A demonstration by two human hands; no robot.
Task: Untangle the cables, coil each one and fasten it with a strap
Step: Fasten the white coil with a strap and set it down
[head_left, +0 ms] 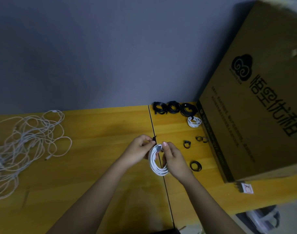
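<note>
A white cable coil is held above the yellow table, gripped by the right hand; a black strap, partly hidden, is pinched by left-hand fingers. Tangled cables are cut off at left.

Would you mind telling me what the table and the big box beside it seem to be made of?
The table looks like wood or wood-look laminate: yellow-brown, faint grain, slight sheen, so I cannot say which. The big box appears to be matte brown cardboard with black printing.
</note>
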